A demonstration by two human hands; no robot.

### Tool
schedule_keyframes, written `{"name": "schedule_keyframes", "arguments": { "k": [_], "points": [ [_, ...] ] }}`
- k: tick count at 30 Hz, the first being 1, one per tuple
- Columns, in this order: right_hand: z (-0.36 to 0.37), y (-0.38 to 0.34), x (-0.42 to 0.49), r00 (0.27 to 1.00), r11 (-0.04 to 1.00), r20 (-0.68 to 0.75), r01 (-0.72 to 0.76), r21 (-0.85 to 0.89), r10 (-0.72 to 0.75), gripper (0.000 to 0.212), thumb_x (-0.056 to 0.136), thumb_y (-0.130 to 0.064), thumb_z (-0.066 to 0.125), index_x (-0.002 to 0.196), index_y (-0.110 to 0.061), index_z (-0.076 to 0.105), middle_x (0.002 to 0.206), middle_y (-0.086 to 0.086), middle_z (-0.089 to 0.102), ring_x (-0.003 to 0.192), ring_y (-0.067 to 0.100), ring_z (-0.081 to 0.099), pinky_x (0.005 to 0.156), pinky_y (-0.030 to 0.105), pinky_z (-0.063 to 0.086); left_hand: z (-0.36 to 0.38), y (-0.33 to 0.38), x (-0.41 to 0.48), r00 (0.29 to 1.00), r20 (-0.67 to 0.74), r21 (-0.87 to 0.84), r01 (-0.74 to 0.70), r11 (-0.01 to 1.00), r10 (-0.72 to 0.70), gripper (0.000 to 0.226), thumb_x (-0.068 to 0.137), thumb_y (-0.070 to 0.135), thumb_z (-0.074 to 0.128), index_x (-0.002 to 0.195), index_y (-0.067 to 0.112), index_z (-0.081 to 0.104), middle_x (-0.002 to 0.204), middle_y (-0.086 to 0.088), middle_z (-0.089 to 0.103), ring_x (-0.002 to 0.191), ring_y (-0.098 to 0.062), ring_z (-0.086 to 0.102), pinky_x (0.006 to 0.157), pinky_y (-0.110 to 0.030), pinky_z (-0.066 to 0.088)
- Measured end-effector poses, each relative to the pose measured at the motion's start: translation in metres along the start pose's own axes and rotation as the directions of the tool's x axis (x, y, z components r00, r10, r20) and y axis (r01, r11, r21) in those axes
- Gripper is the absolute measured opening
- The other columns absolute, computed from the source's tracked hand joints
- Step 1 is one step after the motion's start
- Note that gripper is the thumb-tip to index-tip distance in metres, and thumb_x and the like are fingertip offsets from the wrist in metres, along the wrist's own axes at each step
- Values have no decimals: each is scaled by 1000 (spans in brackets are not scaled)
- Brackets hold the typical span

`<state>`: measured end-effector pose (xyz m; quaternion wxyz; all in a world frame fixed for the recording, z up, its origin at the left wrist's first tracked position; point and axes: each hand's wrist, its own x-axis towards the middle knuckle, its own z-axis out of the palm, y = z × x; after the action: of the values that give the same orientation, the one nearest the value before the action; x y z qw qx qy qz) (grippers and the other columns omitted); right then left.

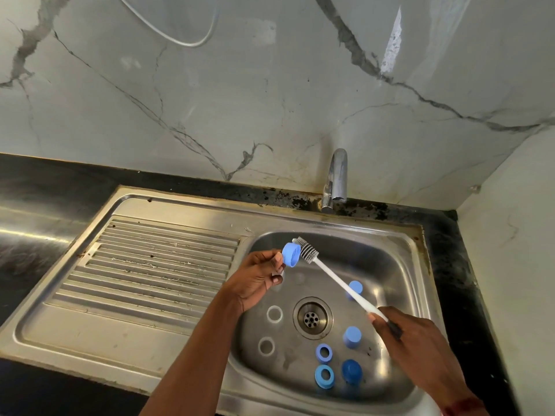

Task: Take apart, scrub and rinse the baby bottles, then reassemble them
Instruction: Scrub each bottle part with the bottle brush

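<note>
My left hand (258,279) pinches a light blue bottle cap (291,254) above the left side of the steel sink basin (399,265). My right hand (411,340) grips the handle of a white bottle brush (336,277); its grey bristle head (307,250) touches the cap's open side. On the basin floor lie two clear bottles seen from above (274,314) (266,346), two blue collar rings (324,353) (324,376), two light blue caps (355,289) (352,337) and a darker blue cap (351,371).
The drain (312,318) sits mid-basin. A chrome tap (335,180) stands behind the sink, with no water running. A ribbed steel draining board (150,265) lies to the left, with a black counter (36,205) around it and a marble wall behind.
</note>
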<state>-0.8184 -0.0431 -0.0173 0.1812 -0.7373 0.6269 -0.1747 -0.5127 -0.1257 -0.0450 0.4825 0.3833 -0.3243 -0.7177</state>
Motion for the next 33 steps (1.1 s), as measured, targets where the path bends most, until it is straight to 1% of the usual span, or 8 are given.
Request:
{"name": "schedule_keyframes", "arguments": {
  "k": [5, 8, 10, 12, 16, 20, 25, 33],
  "points": [
    [5, -12, -1, 999, 997, 46, -30, 72, 26, 28, 93, -54, 45, 85, -34, 63, 57, -21, 52, 55, 5, 52, 47, 15, 36, 3, -6, 7, 994, -102, -188, -52, 981, 33, 42, 50, 35, 99, 79, 14, 76, 72, -1, 61, 64, -8, 50, 53, -21, 38],
    [10, -20, -5, 998, 988, 56, -43, 151, 35, 26, 94, -48, 49, 84, -31, 67, 52, -19, 49, 49, 6, 48, 49, 14, 35, 9, -13, 11, 984, -170, -304, -96, 948, 46, 32, 65, 28, 92, 86, 11, 76, 77, -2, 63, 64, -7, 53, 49, -19, 37],
    [11, -24, -8, 995, 975, 75, -82, 207, 68, 26, 93, -44, 51, 85, -27, 69, 49, -24, 49, 49, 2, 50, 50, 11, 36, 15, -16, 12, 970, -236, -327, -125, 937, 47, 8, 81, 20, 74, 83, 12, 77, 73, -3, 61, 61, -6, 52, 48, -18, 36],
    [14, -26, -10, 991, 969, 100, -104, 226, 84, 24, 94, -41, 52, 85, -26, 68, 49, -25, 50, 50, 2, 51, 51, 11, 36, 19, -17, 14, 961, -270, -312, -144, 939, 57, 15, 82, 15, 64, 77, 13, 78, 67, -1, 60, 57, -5, 50, 47, -17, 34],
    [15, -25, -13, 985, 956, 121, -150, 253, 122, 23, 96, -36, 56, 82, -23, 68, 48, -23, 51, 50, 4, 52, 52, 13, 37, 25, -19, 19, 956, -283, -264, -155, 952, 78, 16, 67, 22, 76, 78, 10, 74, 63, 0, 57, 55, -4, 46, 47, -16, 37],
    [13, -23, -9, 980, 946, 140, -174, 272, 141, 26, 95, -38, 55, 78, -23, 67, 51, -26, 54, 54, 1, 55, 54, 12, 39, 29, -17, 27, 931, -343, -168, -192, 967, 126, 3, 79, 11, 68, 77, 10, 69, 68, 0, 53, 60, -6, 41, 52, -17, 37],
    [16, -11, 6, 984, 975, 132, -143, 171, 121, 35, 95, -50, 51, 71, -25, 59, 52, -13, 53, 50, 10, 46, 53, 17, 35, 23, -7, 40, 882, -383, 226, -200, 953, 276, 6, 90, -1, 64, 85, 2, 66, 78, -9, 57, 56, -2, 49, 52, -17, 40],
    [17, 10, 57, 993, 995, 63, 96, 4, -96, 58, 94, -70, 30, 94, -27, 69, 63, -5, 64, 59, 6, 60, 57, 20, 49, -3, 17, 60, 853, -412, 595, -16, 804, 321, 9, 93, 16, 69, 87, 13, 76, 84, -5, 61, 70, -14, 55, 71, -33, 46]
  ]
}}
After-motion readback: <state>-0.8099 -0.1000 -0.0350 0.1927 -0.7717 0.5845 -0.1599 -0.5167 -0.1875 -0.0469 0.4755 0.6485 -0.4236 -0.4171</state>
